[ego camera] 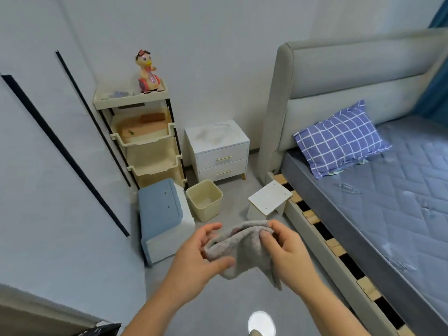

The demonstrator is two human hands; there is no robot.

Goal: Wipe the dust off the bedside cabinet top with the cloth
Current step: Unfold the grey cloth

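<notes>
Both the left hand (194,253) and right hand (286,251) pinched the limp, light cloth (244,248), which looked best bunched into a pad before wiping the dusty bedside cabinet top (215,134).

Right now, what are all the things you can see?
bedside cabinet: one, white, against the far wall
cloth: one, grey, held between both hands
shelf rack: one, cream, left of the cabinet
toy duck: one, yellow and pink, on the rack's top shelf
bin: one, cream, in front of the cabinet
bed: one, grey headboard, blue-grey mattress, on the right
small stool: one, white, beside the bed
storage seat: one, blue-topped, left of the bin
pillow: one, blue checked, on the mattress
left hand: one, grips the cloth's left side
right hand: one, pinches the cloth's top edge
</notes>
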